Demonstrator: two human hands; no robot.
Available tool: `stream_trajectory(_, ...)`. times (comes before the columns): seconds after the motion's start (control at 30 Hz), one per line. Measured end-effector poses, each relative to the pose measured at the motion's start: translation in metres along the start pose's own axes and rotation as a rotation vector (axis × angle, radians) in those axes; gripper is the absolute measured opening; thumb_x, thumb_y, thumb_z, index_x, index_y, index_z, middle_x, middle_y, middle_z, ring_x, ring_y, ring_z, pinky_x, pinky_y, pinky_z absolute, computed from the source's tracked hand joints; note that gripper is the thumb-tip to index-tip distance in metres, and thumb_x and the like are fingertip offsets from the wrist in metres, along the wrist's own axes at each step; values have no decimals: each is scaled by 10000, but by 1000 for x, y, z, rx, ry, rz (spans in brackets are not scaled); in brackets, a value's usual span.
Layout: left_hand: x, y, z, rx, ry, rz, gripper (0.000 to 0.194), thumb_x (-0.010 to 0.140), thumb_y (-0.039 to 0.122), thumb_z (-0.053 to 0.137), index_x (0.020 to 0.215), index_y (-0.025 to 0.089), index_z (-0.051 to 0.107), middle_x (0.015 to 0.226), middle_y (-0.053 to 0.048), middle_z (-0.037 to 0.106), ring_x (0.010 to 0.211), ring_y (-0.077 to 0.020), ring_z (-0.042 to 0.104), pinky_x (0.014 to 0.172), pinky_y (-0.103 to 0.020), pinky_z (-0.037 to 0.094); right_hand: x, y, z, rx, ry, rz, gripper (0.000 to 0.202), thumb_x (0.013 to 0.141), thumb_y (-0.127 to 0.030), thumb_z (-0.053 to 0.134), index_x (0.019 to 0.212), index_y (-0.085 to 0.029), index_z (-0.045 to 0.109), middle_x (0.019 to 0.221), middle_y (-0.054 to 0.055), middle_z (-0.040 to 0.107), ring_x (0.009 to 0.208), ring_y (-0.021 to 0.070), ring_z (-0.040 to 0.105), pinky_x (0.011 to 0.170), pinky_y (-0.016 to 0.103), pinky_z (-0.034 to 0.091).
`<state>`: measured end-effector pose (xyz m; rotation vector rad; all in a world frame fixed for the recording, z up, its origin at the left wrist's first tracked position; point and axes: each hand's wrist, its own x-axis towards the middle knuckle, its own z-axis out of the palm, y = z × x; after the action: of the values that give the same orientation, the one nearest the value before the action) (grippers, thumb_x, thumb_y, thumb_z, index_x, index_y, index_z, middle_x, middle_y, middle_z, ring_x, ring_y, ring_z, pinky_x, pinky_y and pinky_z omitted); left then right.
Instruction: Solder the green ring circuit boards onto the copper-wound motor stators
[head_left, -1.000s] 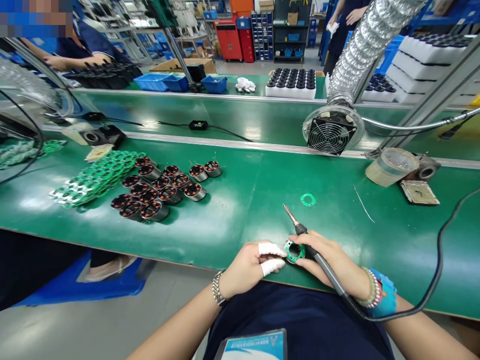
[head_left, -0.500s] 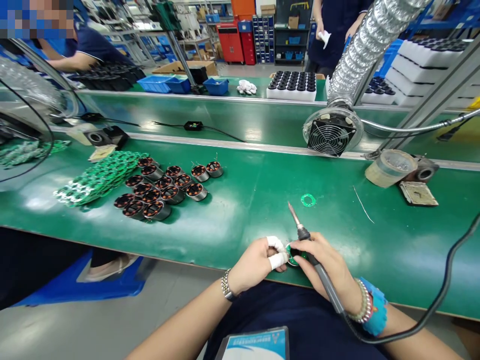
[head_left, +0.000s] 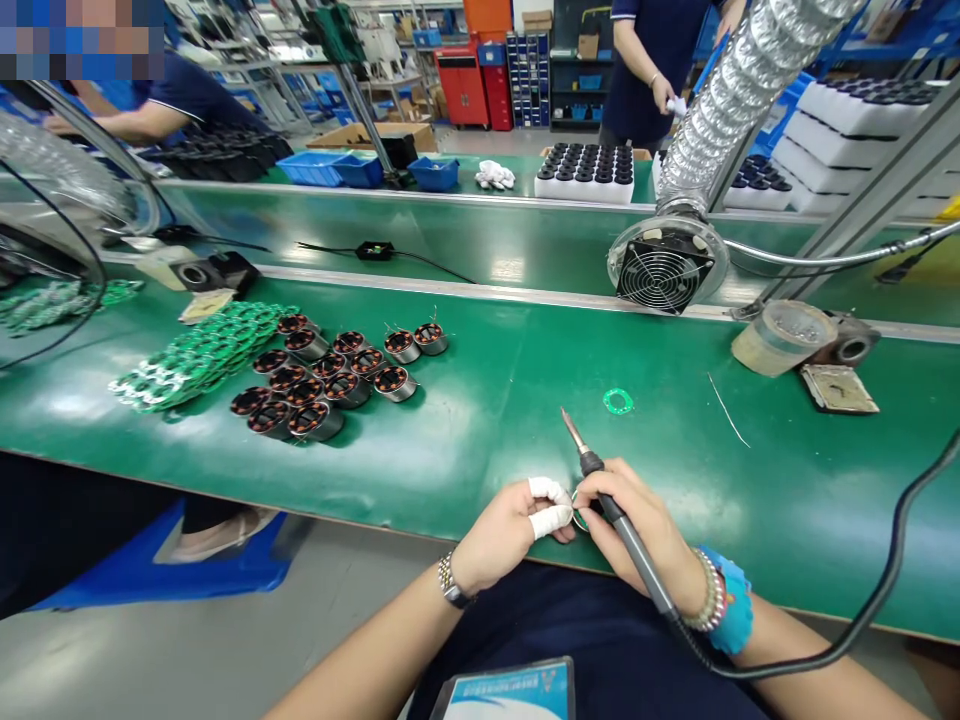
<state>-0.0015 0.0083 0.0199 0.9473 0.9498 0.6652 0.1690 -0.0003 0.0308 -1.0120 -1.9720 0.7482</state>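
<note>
My left hand (head_left: 517, 520), its thumb and forefinger wrapped in white tape, is closed at the edge of a small round part with a green circuit board (head_left: 580, 518) near the table's front edge. Fingers hide most of this part. In my right hand (head_left: 637, 525) lies a soldering iron (head_left: 628, 535), its tip pointing up and left, away from the part. My right thumb and forefinger pinch in at the board, close to the left fingertips. Beyond the hands, a single green ring-shaped circuit board (head_left: 618, 401) rests flat on the table.
Several copper-wound stators (head_left: 315, 420) stand at the left beside stacked green boards (head_left: 202, 355). To the right are a solder wire (head_left: 727, 410), a plastic tub (head_left: 780, 338) and an iron stand (head_left: 851, 345). A fan (head_left: 664, 275) hangs ahead. Two co-workers are beyond.
My right hand has moved slightly left, its fingertips now nearer the left ones and covering more of the board. The iron's tip shifted left too. A co-worker at the back moved their arms.
</note>
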Motion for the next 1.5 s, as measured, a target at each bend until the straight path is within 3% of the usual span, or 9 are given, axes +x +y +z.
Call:
stream_trajectory(0.17, 1, 3, 0, 25, 0, -15, 169, 678, 255, 664, 702, 130, 553, 599, -9, 604, 584, -122, 574, 642, -262, 449, -8, -3, -19, 17, 58, 6, 157, 828, -91, 495, 922, -201, 555, 769, 33, 574, 718, 157, 541, 635, 278, 462)
stream_trajectory(0.33, 2, 6, 0, 53, 4, -26, 143, 688, 229, 635, 691, 131, 531, 604, -11, 606, 584, -118, 572, 644, -260, 445, -19, -9, -45, 28, 15, -58, 310, 808, -90, 542, 1103, -184, 567, 716, 36, 591, 642, 156, 546, 567, 282, 456)
stream_trajectory(0.47, 1, 6, -1, 57, 5, -32, 133, 691, 226, 624, 687, 135, 528, 601, -10, 605, 588, -121, 574, 652, -267, 448, -19, -15, -54, 76, 15, -20, 251, 798, -67, 523, 997, -178, 629, 724, 49, 616, 639, 161, 556, 558, 292, 458)
stream_trajectory(0.87, 3, 3, -2, 73, 9, -34, 136, 697, 232, 627, 704, 134, 533, 593, -16, 619, 591, -130, 587, 656, -272, 452, -20, -13, -54, 108, -79, 54, 195, 808, -96, 525, 936, -175, 649, 681, 41, 624, 623, 159, 560, 538, 281, 450)
stream_trajectory(1.07, 3, 3, -3, 69, 5, -26, 115, 701, 207, 621, 701, 131, 534, 599, -14, 618, 588, -124, 589, 653, -268, 460, -15, -8, -54, 79, -66, -16, 247, 842, -114, 513, 1066, -201, 574, 756, 35, 633, 678, 150, 591, 614, 271, 490)
stream_trajectory(1.2, 3, 3, -2, 62, 4, -14, 109, 700, 194, 623, 703, 127, 537, 600, -13, 614, 575, -120, 587, 637, -267, 471, 1, 4, -45, -8, -266, -90, 254, 842, -113, 533, 1087, -178, 537, 1029, 91, 614, 984, 184, 567, 841, 304, 474)
stream_trajectory(1.3, 0, -2, -4, 45, 27, 10, 126, 712, 210, 630, 768, 133, 548, 647, -17, 626, 616, -134, 609, 647, -277, 487, 7, 12, -37, 0, -362, -67, 301, 835, -132, 553, 1128, -173, 502, 1065, 94, 591, 971, 172, 569, 838, 291, 477)
stream_trajectory(1.4, -5, -11, -7, 122, 65, 98, 156, 736, 213, 626, 871, 156, 571, 782, -36, 655, 740, -158, 632, 723, -299, 494, 0, 14, -30, -31, -283, -2, 308, 830, -172, 573, 1129, -187, 501, 975, 74, 605, 864, 168, 591, 761, 287, 498)
stream_trajectory(1.5, -10, -18, -9, 353, 99, 207, 74, 749, 188, 619, 816, 164, 638, 813, -43, 672, 763, -158, 623, 737, -279, 479, -12, 12, -22, -58, -156, 51, 341, 811, -191, 602, 1135, -187, 494, 961, 76, 596, 849, 183, 589, 749, 303, 502)
